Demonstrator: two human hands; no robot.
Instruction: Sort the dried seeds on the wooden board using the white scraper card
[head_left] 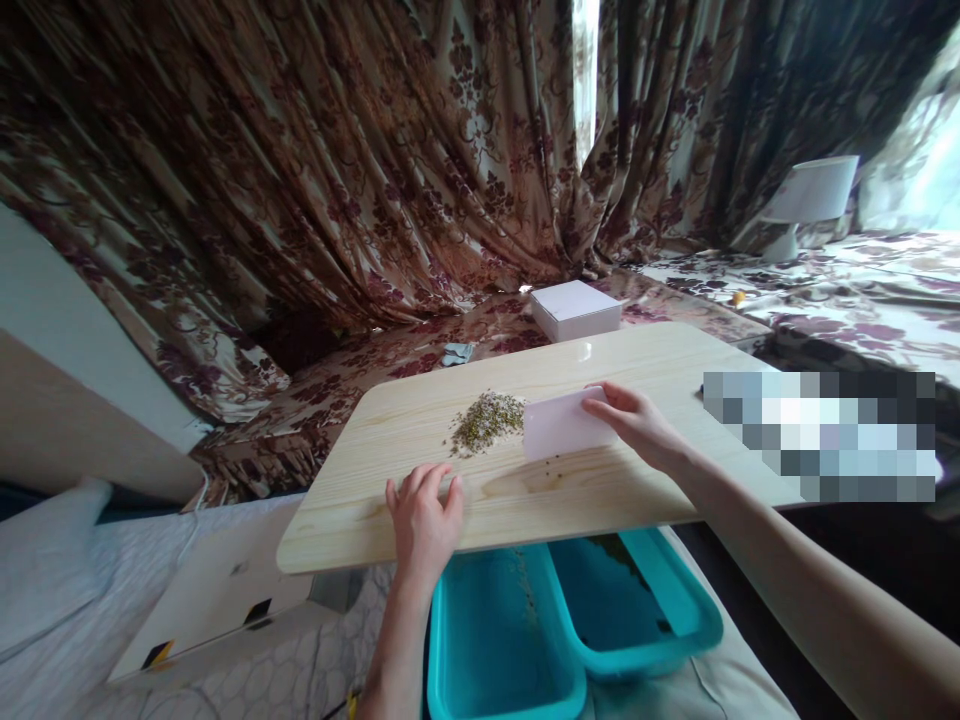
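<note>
A light wooden board (660, 365) lies across my lap as a table top. On its middle sits a small heap of greenish-brown seeds or dried bits (486, 420). My right hand (637, 425) grips a pale pink flat scraper card (562, 425) standing on edge just right of the heap. My left hand (424, 515) rests flat on the board's near edge, fingers spread, holding nothing, a little below and left of the heap. A few stray grains lie on the board below the card.
Two teal plastic tubs (525, 690) sit side by side under the board's near edge. A white box (576, 310) stands behind the board on patterned bedding. Heavy floral curtains (337, 150) hang behind. A flat cardboard piece (217, 590) lies at the left, and a white lamp (810, 195) at the far right.
</note>
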